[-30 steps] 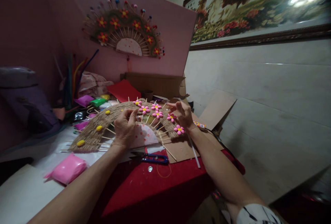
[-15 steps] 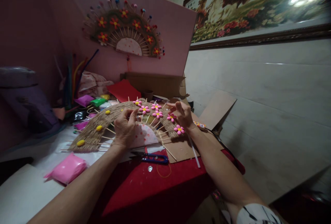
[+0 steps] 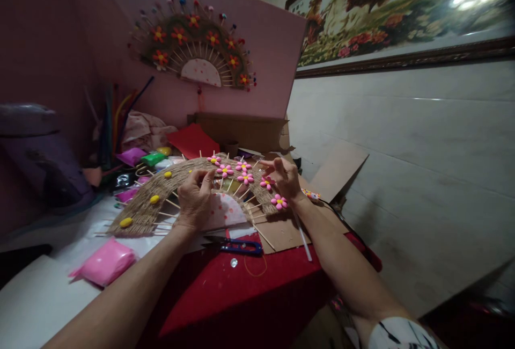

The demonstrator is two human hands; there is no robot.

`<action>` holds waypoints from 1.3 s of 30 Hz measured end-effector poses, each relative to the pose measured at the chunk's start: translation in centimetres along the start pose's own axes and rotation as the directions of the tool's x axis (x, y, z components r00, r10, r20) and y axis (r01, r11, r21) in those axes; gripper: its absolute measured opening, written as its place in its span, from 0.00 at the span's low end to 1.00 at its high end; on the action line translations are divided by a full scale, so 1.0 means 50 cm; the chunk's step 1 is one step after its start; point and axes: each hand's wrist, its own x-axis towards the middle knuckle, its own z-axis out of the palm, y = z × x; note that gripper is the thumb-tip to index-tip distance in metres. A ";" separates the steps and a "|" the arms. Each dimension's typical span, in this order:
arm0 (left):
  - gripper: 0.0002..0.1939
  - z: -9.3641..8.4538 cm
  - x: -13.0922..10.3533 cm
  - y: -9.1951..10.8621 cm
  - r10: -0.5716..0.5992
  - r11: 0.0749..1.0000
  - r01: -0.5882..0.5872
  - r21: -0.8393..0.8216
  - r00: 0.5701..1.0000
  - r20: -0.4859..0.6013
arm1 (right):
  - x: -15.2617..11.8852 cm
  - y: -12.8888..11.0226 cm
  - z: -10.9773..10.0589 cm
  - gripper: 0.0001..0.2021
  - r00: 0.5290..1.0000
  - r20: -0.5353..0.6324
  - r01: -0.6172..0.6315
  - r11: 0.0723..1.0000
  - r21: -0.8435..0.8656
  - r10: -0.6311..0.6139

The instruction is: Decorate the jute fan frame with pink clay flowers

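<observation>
A half-round fan of woven twine and thin sticks (image 3: pixel 139 206) lies in front of me, with pink clay flowers (image 3: pixel 245 177) on its right half and yellow clay ovals (image 3: pixel 154 199) on its left. Over the fan's middle, my left hand (image 3: pixel 193 200) is closed, thumb and fingertips pinched together; whatever is between them is hidden. My right hand (image 3: pixel 285 178) is above the fan's right side beside the flowers, its fingers partly stretched and apart, holding nothing that I can see. Dotted white fabric (image 3: pixel 225 212) covers the fan's inner half-circle.
Blue-handled thread snips (image 3: pixel 241 247) and a small clear gem (image 3: pixel 234 263) rest near the red cloth (image 3: pixel 209 300). A pink clay packet (image 3: pixel 105 263) sits at left front. Behind are coloured packets (image 3: pixel 153 159) and a cardboard box (image 3: pixel 241 126). A finished fan (image 3: pixel 201 70) hangs behind.
</observation>
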 end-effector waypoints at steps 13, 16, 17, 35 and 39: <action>0.10 -0.001 0.000 0.003 -0.003 1.000 0.003 0.003 1.000 -0.006 | 0.000 -0.002 -0.001 0.34 1.000 0.002 0.008 1.000 -0.006 -0.008; 0.10 -0.001 0.000 0.004 -0.004 1.000 0.004 0.010 1.000 -0.007 | 0.001 0.000 0.000 0.34 1.000 0.007 -0.005 1.000 -0.009 0.005; 0.10 -0.002 0.000 0.004 -0.003 1.000 0.003 0.012 1.000 -0.006 | 0.001 0.001 0.000 0.34 1.000 0.006 -0.006 1.000 -0.010 0.006; 0.10 -0.002 0.000 0.006 -0.001 1.000 0.002 0.014 1.000 -0.001 | 0.000 0.003 0.000 0.35 1.000 0.008 -0.009 1.000 -0.010 0.009; 0.10 -0.002 -0.001 0.006 -0.009 1.000 0.009 0.007 1.000 0.008 | 0.000 0.002 0.000 0.35 1.000 0.007 -0.017 1.000 0.000 0.017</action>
